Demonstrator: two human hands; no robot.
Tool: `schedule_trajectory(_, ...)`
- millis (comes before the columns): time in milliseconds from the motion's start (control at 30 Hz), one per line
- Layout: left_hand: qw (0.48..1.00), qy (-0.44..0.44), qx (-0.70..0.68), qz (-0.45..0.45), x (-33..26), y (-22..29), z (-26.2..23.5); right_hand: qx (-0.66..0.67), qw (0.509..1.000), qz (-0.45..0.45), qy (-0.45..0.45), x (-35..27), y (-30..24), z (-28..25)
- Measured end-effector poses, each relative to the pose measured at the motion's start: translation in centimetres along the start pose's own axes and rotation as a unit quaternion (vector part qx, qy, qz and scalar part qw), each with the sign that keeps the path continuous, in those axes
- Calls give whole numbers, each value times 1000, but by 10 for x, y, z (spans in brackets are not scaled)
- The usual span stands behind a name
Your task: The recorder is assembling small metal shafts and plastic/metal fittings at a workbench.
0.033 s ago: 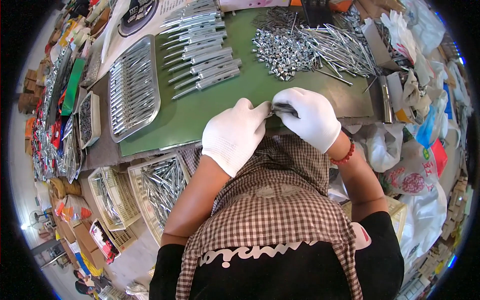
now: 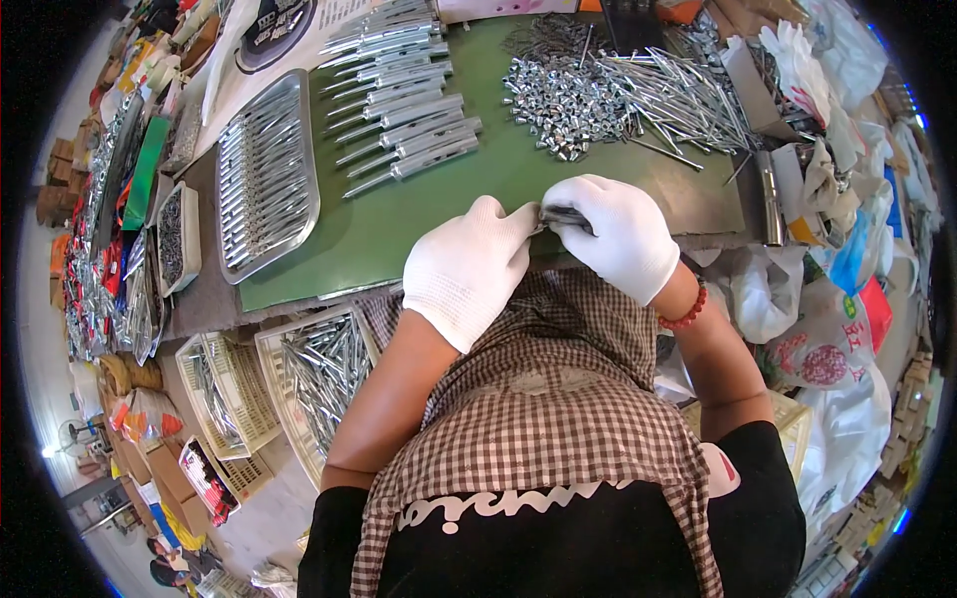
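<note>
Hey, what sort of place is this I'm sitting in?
Probably a small metal-parts assembly workshop: a heap of small metal fittings lies on a green mat, beside a metal tray lined with slim metal parts.

Bright, bent at the rim

Lit evenly across the green mat [image 2: 344, 239], glinting on the steel tray [image 2: 313, 164] and metal parts [image 2: 568, 100]. Pale on the white gloves [image 2: 623, 239], with soft shading. Sharp in the middle; curved and softer outward, black at the corners, glaring in small light spots [image 2: 920, 121] at both sides.
</note>
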State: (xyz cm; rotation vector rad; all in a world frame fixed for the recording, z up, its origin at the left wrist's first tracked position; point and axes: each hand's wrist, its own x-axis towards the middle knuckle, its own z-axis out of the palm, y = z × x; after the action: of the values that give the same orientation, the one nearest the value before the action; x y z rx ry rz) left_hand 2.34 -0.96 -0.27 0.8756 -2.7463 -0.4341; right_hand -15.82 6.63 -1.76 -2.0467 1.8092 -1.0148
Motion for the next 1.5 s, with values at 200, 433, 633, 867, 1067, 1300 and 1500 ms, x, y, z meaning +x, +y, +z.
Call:
schedule_trajectory(200,999,-36,9,-9,1,1,-1,6,999,48,-25,5,-8,-1)
schedule_trajectory(433,998,-44,34,21,1,-1,1,-51,998,27,-22,4,0,-3)
schedule_trajectory(633,998,-30,57,24,1,1,0,599,772,192,89,17,-4,0)
schedule_trajectory(867,997,-52,51,14,4,2,0,693,673,166,198,29,-11,35)
schedule_trajectory(1067,988,-83,120,47,15,14,-9,604,749,146,232,20,-10,41)
schedule_trajectory(1300,997,-47,64,24,-1,-5,-4,727,624,140,249,20,5,37)
schedule_trajectory(1500,944,153,97,-275,-184,-90,24,716,647,151,216,20,5,31)
